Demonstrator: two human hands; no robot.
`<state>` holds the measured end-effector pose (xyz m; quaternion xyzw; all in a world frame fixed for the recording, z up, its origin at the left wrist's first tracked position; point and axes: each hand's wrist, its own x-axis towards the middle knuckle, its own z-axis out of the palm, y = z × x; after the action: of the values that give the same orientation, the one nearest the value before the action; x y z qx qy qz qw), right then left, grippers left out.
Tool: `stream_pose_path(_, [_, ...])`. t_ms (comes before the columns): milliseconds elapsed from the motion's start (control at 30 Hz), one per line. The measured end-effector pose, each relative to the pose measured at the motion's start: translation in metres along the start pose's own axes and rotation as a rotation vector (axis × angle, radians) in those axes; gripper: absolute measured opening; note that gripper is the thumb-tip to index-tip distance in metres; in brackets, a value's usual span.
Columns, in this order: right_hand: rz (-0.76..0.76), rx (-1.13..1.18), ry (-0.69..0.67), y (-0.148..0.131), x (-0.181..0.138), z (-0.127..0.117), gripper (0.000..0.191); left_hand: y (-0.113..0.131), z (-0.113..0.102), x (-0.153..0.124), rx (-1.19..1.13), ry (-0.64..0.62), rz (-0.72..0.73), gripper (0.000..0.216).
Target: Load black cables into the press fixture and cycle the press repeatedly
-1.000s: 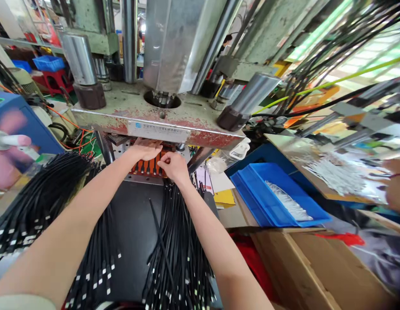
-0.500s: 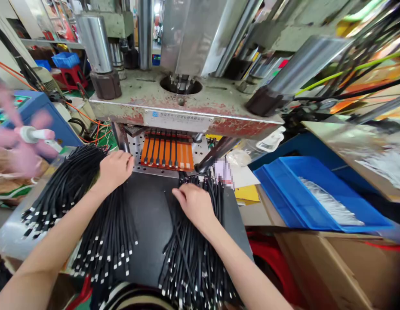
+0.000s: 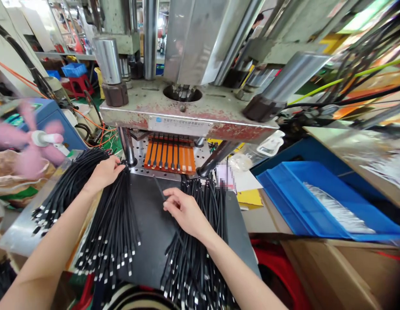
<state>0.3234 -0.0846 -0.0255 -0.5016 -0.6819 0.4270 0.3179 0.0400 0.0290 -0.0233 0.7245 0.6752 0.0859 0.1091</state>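
Observation:
My right hand (image 3: 187, 211) pinches a black flat cable (image 3: 159, 188) between thumb and fingers. One end of this cable sticks up to the left, and the rest runs down over the right bundle of black cables (image 3: 196, 258). At the top of the left bundle (image 3: 111, 224), my left hand (image 3: 105, 173) has its fingertips closed around a cable end; the grip is partly hidden. Beyond both hands, an orange fixture plate (image 3: 188, 157) lies on the press bed, with several black cables side by side in it. Its right-hand slots show pale ends without black cables.
A press (image 3: 180, 122) with thick steel posts stands over the fixture. To the left are another cable bundle (image 3: 71, 185) and a pink fan (image 3: 38, 137). Blue trays (image 3: 284, 193) with white pieces sit to the right. A dark mat (image 3: 148, 232) covers the table.
My right hand has lifted a cable's end and turned, its fingers now showing the pinch. My left hand has shifted slightly left onto the cable ends. The view has tilted a little.

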Motion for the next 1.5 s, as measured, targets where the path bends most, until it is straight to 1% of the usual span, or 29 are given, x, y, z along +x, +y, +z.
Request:
stream_pose_path(33, [-0.005, 0.014, -0.019, 0.000, 0.001, 0.001, 0.020, 0.004, 0.002, -0.003, 0.102, -0.035, 0.005, 0.039])
stream_pose_path(100, [-0.005, -0.022, -0.045, 0.001, 0.002, 0.003, 0.016, 0.010, 0.007, -0.010, 0.272, -0.099, 0.001, 0.038])
stream_pose_path(133, [-0.006, -0.058, -0.045, 0.002, 0.002, 0.004, 0.014, 0.012, 0.010, -0.012, 0.316, -0.115, -0.001, 0.035])
stream_pose_path(200, [-0.025, -0.115, -0.022, 0.002, 0.002, 0.004, 0.021, 0.014, 0.013, -0.015, 0.327, -0.111, 0.007, 0.031])
stream_pose_path(267, [-0.060, -0.113, 0.001, 0.001, 0.001, 0.003, 0.026, 0.014, 0.011, -0.015, 0.239, -0.074, 0.055, 0.032])
stream_pose_path(367, [-0.055, 0.005, 0.003, -0.001, 0.004, 0.002, 0.024, 0.017, 0.000, -0.016, 0.043, 0.033, 0.188, 0.032])
stream_pose_path(467, [0.000, 0.171, -0.001, -0.005, 0.008, 0.003, 0.024, 0.031, -0.013, -0.022, -0.093, 0.174, 0.291, 0.028])
stream_pose_path(533, [0.015, 0.265, 0.022, -0.009, 0.009, 0.004, 0.023, 0.046, -0.020, -0.031, -0.208, 0.232, 0.345, 0.025])
stream_pose_path(600, [0.010, 0.325, 0.060, -0.014, 0.010, 0.005, 0.023, 0.063, -0.028, -0.041, -0.365, 0.223, 0.396, 0.024])
stream_pose_path(667, [-0.018, 0.355, 0.092, -0.021, 0.009, 0.004, 0.023, 0.081, -0.035, -0.049, -0.528, 0.149, 0.458, 0.024])
stream_pose_path(733, [-0.084, 0.361, 0.128, -0.028, 0.008, 0.002, 0.023, 0.098, -0.044, -0.055, -0.627, 0.058, 0.551, 0.022])
stream_pose_path(800, [-0.182, 0.303, 0.189, -0.035, 0.008, -0.003, 0.027, 0.115, -0.051, -0.057, -0.613, 0.004, 0.666, 0.020])
stream_pose_path(867, [-0.283, 0.167, 0.289, -0.041, 0.006, -0.008, 0.034, 0.130, -0.057, -0.057, -0.549, 0.041, 0.771, 0.019])
stream_pose_path(900, [-0.318, 0.086, 0.340, -0.044, 0.004, -0.010, 0.033, 0.137, -0.059, -0.055, -0.530, 0.073, 0.810, 0.017])
stream_pose_path(967, [-0.345, -0.057, 0.409, -0.047, -0.001, -0.012, 0.024, 0.150, -0.062, -0.052, -0.567, 0.108, 0.852, 0.011])
stream_pose_path(1033, [-0.337, -0.144, 0.394, -0.046, -0.007, -0.011, 0.011, 0.162, -0.062, -0.046, -0.688, 0.091, 0.843, 0.010])
stream_pose_path(1067, [-0.332, -0.168, 0.368, -0.043, -0.010, -0.010, 0.008, 0.167, -0.062, -0.042, -0.759, 0.091, 0.830, 0.011])
stream_pose_path(1133, [-0.316, -0.203, 0.320, -0.033, -0.010, -0.011, 0.010, 0.176, -0.062, -0.032, -0.866, 0.166, 0.811, 0.015])
stream_pose_path(1200, [-0.269, -0.241, 0.313, -0.018, -0.002, -0.018, 0.010, 0.185, -0.064, -0.021, -0.881, 0.301, 0.822, 0.017])
stream_pose_path(1233, [-0.237, -0.258, 0.330, -0.010, 0.006, -0.023, 0.010, 0.190, -0.066, -0.016, -0.862, 0.365, 0.835, 0.018])
stream_pose_path(1267, [-0.204, -0.266, 0.354, -0.001, 0.016, -0.031, 0.011, 0.195, -0.068, -0.011, -0.825, 0.403, 0.850, 0.019])
stream_pose_path(1300, [-0.176, -0.264, 0.387, 0.006, 0.028, -0.040, 0.014, 0.199, -0.070, -0.008, -0.781, 0.415, 0.867, 0.020])
stream_pose_path(1400, [-0.132, -0.245, 0.527, 0.021, 0.069, -0.069, 0.023, 0.205, -0.068, 0.000, -0.674, 0.371, 0.946, 0.022])
stream_pose_path(1433, [-0.122, -0.245, 0.571, 0.024, 0.082, -0.077, 0.024, 0.205, -0.062, 0.003, -0.671, 0.364, 0.958, 0.021])
stream_pose_path(1500, [-0.083, -0.257, 0.634, 0.026, 0.102, -0.088, 0.023, 0.199, -0.044, 0.009, -0.686, 0.383, 0.924, 0.018])
